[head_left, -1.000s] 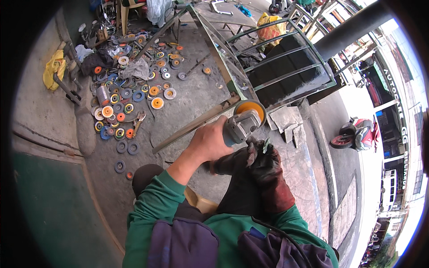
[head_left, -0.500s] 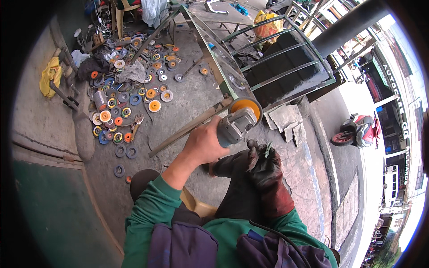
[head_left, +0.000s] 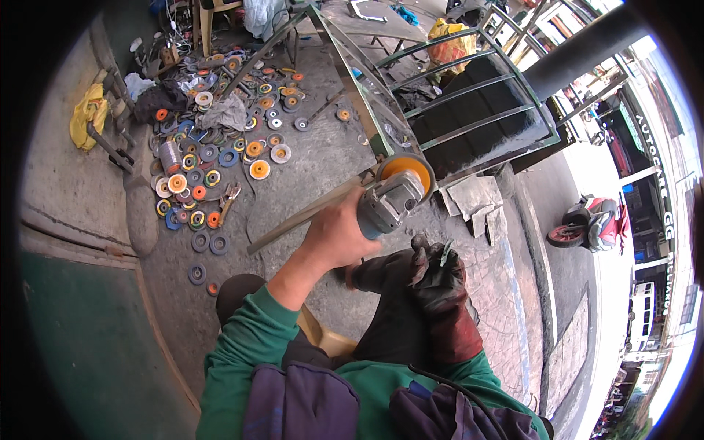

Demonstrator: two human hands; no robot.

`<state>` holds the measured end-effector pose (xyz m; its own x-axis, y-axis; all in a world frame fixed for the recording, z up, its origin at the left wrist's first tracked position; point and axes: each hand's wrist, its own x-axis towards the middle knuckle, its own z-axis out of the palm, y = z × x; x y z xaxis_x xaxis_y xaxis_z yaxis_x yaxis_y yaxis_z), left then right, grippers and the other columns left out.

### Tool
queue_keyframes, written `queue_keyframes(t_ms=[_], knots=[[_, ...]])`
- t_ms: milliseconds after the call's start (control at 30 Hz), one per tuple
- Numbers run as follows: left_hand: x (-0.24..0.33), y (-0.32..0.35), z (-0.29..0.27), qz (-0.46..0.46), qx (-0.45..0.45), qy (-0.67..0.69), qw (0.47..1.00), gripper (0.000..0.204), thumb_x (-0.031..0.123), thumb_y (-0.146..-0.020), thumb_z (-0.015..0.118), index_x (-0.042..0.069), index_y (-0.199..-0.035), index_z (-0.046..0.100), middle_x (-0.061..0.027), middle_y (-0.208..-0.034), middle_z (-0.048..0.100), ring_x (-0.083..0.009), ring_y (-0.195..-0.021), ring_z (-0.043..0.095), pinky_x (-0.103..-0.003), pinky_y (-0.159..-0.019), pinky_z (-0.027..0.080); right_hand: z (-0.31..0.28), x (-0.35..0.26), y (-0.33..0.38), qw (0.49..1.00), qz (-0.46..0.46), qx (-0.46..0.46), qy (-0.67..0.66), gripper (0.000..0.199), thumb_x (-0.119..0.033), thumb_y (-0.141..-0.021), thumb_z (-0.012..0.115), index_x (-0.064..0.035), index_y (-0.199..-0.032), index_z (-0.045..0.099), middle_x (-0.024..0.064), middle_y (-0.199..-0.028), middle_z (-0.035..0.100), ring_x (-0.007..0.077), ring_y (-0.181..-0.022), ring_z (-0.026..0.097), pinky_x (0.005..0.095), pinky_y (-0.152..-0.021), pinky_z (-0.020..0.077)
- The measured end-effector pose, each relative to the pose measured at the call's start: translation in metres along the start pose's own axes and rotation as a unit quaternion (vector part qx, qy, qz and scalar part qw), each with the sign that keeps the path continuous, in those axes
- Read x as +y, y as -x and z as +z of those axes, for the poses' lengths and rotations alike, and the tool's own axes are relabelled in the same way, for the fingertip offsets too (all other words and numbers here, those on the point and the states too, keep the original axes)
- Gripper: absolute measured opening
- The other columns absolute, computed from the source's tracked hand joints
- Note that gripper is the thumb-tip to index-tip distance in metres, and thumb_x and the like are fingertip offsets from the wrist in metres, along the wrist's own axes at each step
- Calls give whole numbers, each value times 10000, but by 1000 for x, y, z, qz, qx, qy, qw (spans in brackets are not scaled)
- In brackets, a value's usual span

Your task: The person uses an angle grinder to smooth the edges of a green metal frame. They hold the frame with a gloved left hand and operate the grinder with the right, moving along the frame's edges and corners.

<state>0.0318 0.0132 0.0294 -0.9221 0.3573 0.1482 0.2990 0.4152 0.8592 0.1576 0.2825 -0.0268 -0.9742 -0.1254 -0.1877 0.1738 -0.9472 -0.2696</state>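
An angle grinder [head_left: 383, 209] with an orange-centred disc [head_left: 408, 174] is gripped round its body by my bare left hand [head_left: 337, 236]. The disc is beside the lower end of a green metal frame [head_left: 359, 110]; I cannot tell whether they touch. My right hand [head_left: 438, 282], in a dark, red-cuffed glove, rests by my right thigh with fingers curled upward. Between its fingers stands a small thin greenish strip [head_left: 446, 254], too small to identify. A long flat metal bar [head_left: 293, 220] slants across the floor behind my left hand.
Many grinding discs [head_left: 259, 169] lie scattered on the floor at left, with crumpled grey cloth [head_left: 224, 114] among them. A barred metal frame [head_left: 477, 110] stands at the far right, flat grey slabs [head_left: 473, 198] near it. Further right is a red motorcycle [head_left: 587, 222] by the street.
The view has shifted slightly, so the surroundings sit a little lower and further right. Both hands keep nearly the same pose, the left still on the angle grinder.
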Motion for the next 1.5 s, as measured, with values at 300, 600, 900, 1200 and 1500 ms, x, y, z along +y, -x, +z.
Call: queue_keyframes(t_ms=[300, 600, 900, 1200, 1500], knots=[[-20, -26, -23, -38, 79, 88, 992, 620, 213, -685, 838, -7, -1207, 588, -281, -1050, 739, -478, -1033, 733, -498, -895, 587, -8, -5, -4, 1000, 6, 5, -27, 339, -234, -1002, 718, 33, -1211, 729, 275, -1517, 547, 353, -1261, 684, 486, -968, 637], [-28, -26, -25, -34, 51, 94, 994, 620, 210, -678, 842, -8, -1202, 593, -278, -1063, 744, -474, -1051, 733, -486, -907, 587, 4, 5, -6, 998, -16, 57, -5, 341, -223, -1001, 720, 41, -1216, 719, 247, -1467, 592, 332, -1180, 710, 452, -934, 644], [-21, -30, -24, -62, 27, 118, 991, 641, 156, -676, 843, -4, -1250, 607, -220, -1108, 735, -375, -1054, 729, -431, -951, 559, 2, 2, -7, 999, 1, 40, -8, 310, -233, -1001, 733, -3, -1209, 731, 242, -1490, 593, 325, -1196, 707, 462, -942, 641], [-24, -34, -22, -38, 44, 90, 994, 656, 239, -686, 857, -1, -1235, 589, -285, -1100, 748, -472, -1074, 731, -497, -919, 590, 2, 0, -2, 999, -10, 29, 40, 335, -257, -1007, 738, 6, -1215, 733, 262, -1500, 580, 333, -1226, 695, 491, -962, 640], [-35, -28, -29, -41, 55, 100, 993, 622, 217, -674, 857, -10, -1194, 601, -271, -1079, 748, -455, -1082, 734, -478, -921, 583, 4, 1, -4, 998, -17, 58, -17, 363, -256, -1018, 722, 27, -1243, 685, 265, -1504, 565, 328, -1270, 667, 451, -1000, 630]])
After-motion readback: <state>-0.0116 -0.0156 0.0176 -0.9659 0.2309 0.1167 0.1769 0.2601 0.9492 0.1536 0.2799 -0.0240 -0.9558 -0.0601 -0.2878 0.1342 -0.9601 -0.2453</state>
